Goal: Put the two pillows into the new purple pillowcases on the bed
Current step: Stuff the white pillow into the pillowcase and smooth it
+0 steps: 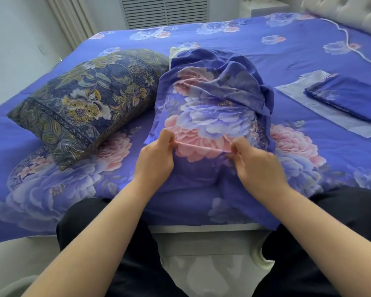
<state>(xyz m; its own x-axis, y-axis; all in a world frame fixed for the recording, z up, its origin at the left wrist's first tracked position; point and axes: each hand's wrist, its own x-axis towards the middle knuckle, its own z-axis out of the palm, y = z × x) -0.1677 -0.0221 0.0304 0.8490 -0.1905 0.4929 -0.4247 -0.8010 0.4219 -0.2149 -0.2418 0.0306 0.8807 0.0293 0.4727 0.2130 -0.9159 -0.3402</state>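
A purple pillowcase [210,99] with pink and lilac peonies lies bunched over a pillow in the middle of the bed; a strip of that pillow's dark paisley fabric [260,133] shows at its right edge. My left hand [156,155] and my right hand [253,163] both pinch the near part of this pillowcase, holding a taut fold between them. A second pillow [84,103], in a dark blue and gold floral cover, lies to the left. A second purple pillowcase [347,97] sits folded at the right.
The bed [255,39] is covered with a matching purple floral sheet. The folded pillowcase rests on a clear plastic wrapper [321,108]. A white cable [349,43] runs across the far right, near a tufted headboard [347,11]. My dark-trousered legs stand at the bed's near edge.
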